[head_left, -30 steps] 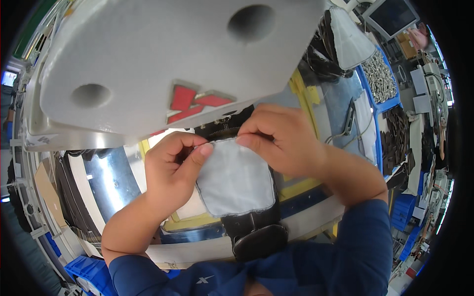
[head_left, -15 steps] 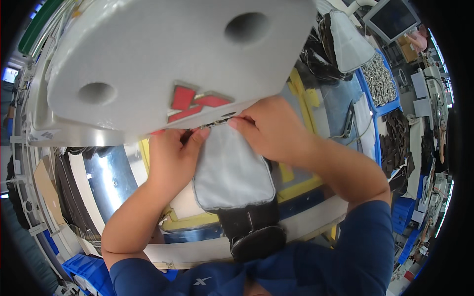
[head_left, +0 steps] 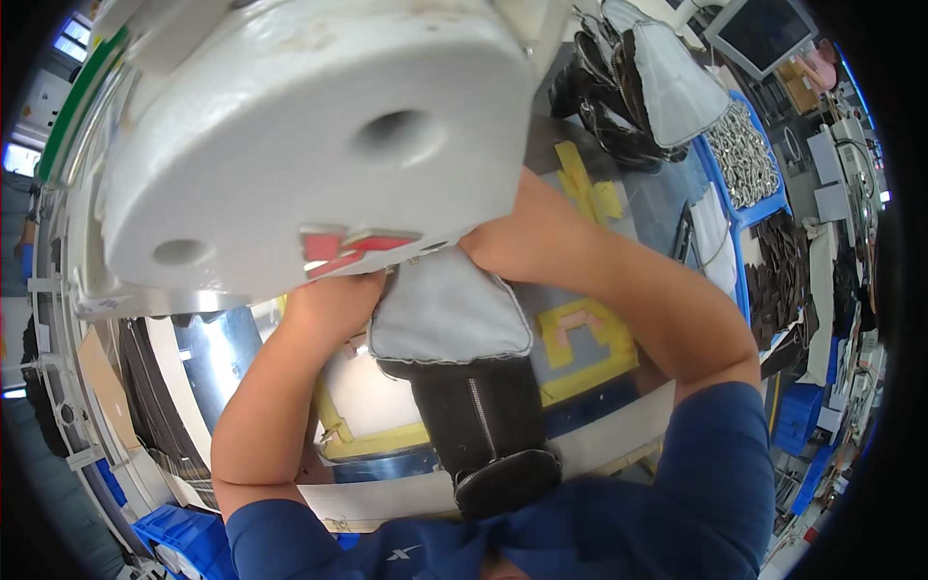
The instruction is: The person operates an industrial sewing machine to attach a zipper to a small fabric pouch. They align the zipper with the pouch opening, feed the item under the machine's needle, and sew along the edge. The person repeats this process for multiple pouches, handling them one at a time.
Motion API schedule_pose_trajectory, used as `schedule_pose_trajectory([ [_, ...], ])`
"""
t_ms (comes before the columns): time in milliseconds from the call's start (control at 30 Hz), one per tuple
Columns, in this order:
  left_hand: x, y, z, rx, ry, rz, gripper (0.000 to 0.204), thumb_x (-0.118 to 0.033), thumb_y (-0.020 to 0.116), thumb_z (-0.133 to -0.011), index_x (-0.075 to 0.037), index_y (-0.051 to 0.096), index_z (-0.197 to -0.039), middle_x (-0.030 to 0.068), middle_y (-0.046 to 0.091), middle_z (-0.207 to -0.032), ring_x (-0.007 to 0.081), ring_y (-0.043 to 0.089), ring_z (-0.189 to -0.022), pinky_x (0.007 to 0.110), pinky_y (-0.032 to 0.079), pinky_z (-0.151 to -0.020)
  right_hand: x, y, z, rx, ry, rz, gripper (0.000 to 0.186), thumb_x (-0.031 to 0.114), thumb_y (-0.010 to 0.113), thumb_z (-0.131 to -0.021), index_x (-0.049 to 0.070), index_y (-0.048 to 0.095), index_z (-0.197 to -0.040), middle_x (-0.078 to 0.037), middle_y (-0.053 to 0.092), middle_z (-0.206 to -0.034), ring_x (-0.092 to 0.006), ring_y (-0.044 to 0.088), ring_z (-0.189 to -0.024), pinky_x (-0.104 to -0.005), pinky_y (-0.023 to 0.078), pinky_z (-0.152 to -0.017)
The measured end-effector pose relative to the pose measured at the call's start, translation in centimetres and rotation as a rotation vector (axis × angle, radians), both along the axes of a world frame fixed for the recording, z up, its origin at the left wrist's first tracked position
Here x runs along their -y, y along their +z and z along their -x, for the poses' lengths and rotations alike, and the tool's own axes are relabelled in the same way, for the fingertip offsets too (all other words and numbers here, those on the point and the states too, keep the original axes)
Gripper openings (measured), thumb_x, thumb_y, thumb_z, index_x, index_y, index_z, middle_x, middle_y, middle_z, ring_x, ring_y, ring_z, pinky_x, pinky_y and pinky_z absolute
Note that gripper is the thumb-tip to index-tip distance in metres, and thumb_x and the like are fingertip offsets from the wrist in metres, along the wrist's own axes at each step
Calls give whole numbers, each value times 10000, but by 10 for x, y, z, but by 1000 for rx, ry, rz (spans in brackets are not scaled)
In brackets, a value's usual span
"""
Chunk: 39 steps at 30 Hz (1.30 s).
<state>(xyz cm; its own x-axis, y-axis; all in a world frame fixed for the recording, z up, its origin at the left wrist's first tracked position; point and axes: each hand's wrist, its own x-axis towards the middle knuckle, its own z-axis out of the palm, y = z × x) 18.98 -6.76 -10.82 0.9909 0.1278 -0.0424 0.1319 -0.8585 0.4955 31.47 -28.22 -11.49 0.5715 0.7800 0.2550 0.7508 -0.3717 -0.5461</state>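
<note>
A grey fabric lining (head_left: 449, 314) of a small bag lies between my hands, its top edge running in under the white head of a sewing machine (head_left: 319, 126). Below it hangs the black bag part (head_left: 454, 411) with a metal zipper (head_left: 480, 411), reaching down to my chest and ending in a rounded, zipped black piece (head_left: 507, 480). My left hand (head_left: 333, 304) is at the lining's upper left edge, my right hand (head_left: 503, 246) at its upper right. The machine head hides the fingers of both hands, so their grip does not show.
Yellow tape (head_left: 590, 353) marks the table around the work. At the right stand a blue bin (head_left: 742, 155) of metal hardware and a pile of dark pieces (head_left: 778, 275). More grey-lined black bags (head_left: 667, 87) lie at the far right, below a monitor (head_left: 764, 37). A blue crate (head_left: 188, 536) sits lower left.
The lining and black part have moved forward under the machine, and more of the zipper shows. Both hands' fingers, seen pinching the edge before, are now hidden. My view has shifted.
</note>
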Motion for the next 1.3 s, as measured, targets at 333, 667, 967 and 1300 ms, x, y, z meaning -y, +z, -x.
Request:
schedule_pose_trajectory([
  [333,-13,-9,-9,298,-233,10,230,-48,810,-858,-35,798,-1087,136,793,-1005,330,750,-923,413,583,-826,-4,21,-7,-170,-15,147,265,159,698,-831,-97,751,-789,-302,715,-805,-496,734,-868,-528,597,-824],
  [667,-17,-15,-10,296,-231,66,241,-39,848,-848,-26,801,-1084,134,796,-982,308,755,-892,399,588,-812,-9,24,-10,-190,-37,228,239,132,691,-769,-94,761,-800,-303,734,-859,-486,745,-903,-516,606,-838],
  [967,-11,-5,-9,100,-157,64,256,-163,743,-953,-41,779,-1175,183,783,-1110,369,735,-1046,428,575,-907,-9,31,-12,-259,-71,277,258,140,689,-780,-92,770,-859,-314,742,-921,-479,745,-963,-510,604,-880],
  [1300,-11,-16,-7,278,-167,43,239,-48,840,-849,-33,800,-1084,125,792,-1000,287,752,-912,384,584,-818,5,33,-13,-220,-71,281,266,178,707,-841,-82,757,-836,-300,731,-850,-487,739,-892,-526,601,-831],
])
